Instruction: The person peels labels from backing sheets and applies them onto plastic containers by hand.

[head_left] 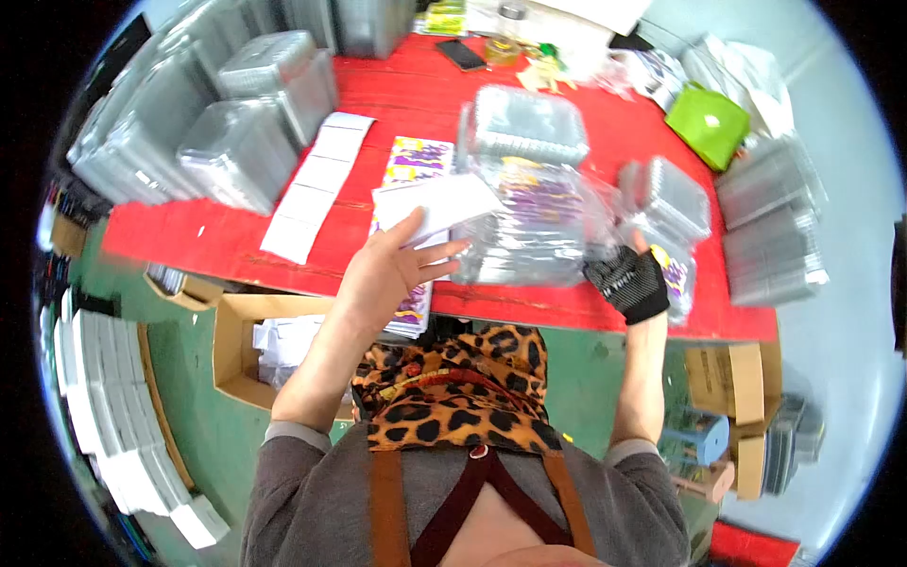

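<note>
My left hand [383, 279] is bare, its fingers spread, with one fingertip against a white card [439, 203]. That card lies tilted above a stack of purple and yellow printed cards [416, 156]. In a black half-finger glove, my right hand [628, 283] has its fingers curled at the right edge of a clear plastic-wrapped pack [539, 222]; what they grip, if anything, is hidden. Purple and yellow print shows through the pack. A clear plastic container stack [529, 123] stands just behind it, and another clear container [669, 198] is beyond my right hand.
Stacks of clear containers [241, 151] fill the left of the red table [378, 90]. A white label strip [316, 189] lies nearby. At the back are a phone [460, 54] and a green bag [709, 125]. An open cardboard box [236, 350] sits below the front edge.
</note>
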Action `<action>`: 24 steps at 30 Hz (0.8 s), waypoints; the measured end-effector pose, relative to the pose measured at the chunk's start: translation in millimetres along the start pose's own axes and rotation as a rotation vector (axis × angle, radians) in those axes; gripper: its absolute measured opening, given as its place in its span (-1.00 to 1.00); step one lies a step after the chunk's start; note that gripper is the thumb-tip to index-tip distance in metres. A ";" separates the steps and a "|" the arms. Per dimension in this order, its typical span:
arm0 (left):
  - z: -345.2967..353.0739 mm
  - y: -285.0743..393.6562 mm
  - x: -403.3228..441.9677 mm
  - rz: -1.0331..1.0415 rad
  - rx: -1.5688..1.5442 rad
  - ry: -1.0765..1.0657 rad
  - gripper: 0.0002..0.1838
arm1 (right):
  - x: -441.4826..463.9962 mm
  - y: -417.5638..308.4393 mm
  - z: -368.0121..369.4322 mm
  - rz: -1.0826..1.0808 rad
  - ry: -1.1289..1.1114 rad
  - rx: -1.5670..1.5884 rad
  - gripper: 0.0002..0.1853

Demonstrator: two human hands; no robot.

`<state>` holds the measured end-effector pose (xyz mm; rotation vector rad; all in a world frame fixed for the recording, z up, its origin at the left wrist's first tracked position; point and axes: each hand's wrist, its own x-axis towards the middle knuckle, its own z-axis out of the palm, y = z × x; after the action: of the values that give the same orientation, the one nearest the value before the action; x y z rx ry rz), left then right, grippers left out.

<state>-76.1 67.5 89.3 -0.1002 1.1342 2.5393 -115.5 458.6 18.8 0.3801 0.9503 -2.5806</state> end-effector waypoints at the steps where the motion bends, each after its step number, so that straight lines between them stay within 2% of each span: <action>1: -2.2 6.4 -4.4 0.019 0.099 0.046 -0.44 | -5.4 -0.9 18.4 0.066 -0.130 0.034 -0.36; 3: -16.1 20.8 -9.9 0.128 0.289 0.155 -0.48 | -3.2 1.0 41.8 0.128 -0.119 0.128 -0.28; 4: -32.5 27.4 -8.8 0.216 0.457 0.239 -0.51 | -1.9 -1.3 44.8 0.168 -0.315 0.064 -0.25; 6: -51.1 55.6 -4.6 0.343 0.711 0.372 -0.54 | 11.5 4.1 42.3 0.051 -0.160 -0.040 -0.15; 8: -58.6 88.6 3.5 0.367 0.820 0.416 -0.57 | 19.7 -2.2 39.2 0.203 -0.093 0.282 -0.12; 11: -102.7 126.8 30.4 0.305 0.980 0.298 -0.64 | 18.7 1.0 46.4 -0.007 0.058 -0.152 -0.13; 12: -113.3 134.3 40.2 0.257 1.050 0.235 -0.63 | 14.3 3.4 56.8 -0.060 0.000 -0.238 -0.11; 14: -135.1 142.9 55.7 0.225 1.326 0.294 -0.57 | 8.0 7.0 76.6 -0.175 -0.124 -0.381 -0.08; 15: -143.0 143.4 66.3 0.210 1.464 0.318 -0.54 | 14.2 0.9 70.2 0.008 -0.142 -0.113 -0.07; 16: -148.6 135.3 73.1 0.290 1.458 0.385 -0.43 | 18.8 -4.6 68.9 0.188 -0.111 0.154 -0.07; 18: -158.8 113.2 87.0 0.395 1.370 0.376 -0.39 | 19.1 -0.9 71.1 -0.046 -0.266 -0.208 -0.11; 19: -156.0 105.5 88.7 0.443 1.323 0.373 -0.36 | 26.9 -7.4 73.7 0.212 -0.102 0.104 -0.14; 20: -151.9 97.2 89.9 0.386 1.385 0.374 -0.36 | 27.1 -7.1 75.6 0.167 -0.012 0.071 -0.21; 21: -142.2 85.7 88.6 0.327 1.445 0.380 -0.36 | 30.0 -9.3 75.2 0.223 -0.043 0.026 -0.37; 22: -131.6 69.3 85.6 0.431 1.395 0.341 -0.39 | 39.5 -9.1 65.1 0.201 -0.083 0.029 -0.46; 23: -119.8 58.3 81.0 0.450 1.407 0.306 -0.45 | 46.7 -7.6 55.6 0.183 -0.122 0.031 -0.56; 24: -117.2 45.2 81.0 0.486 1.339 0.252 -0.48 | 46.3 -7.9 55.0 0.168 -0.070 -0.024 -0.64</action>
<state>-176.8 -22.6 25.3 0.2286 2.9329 1.5446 -167.2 416.5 46.8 0.3457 0.8841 -2.4124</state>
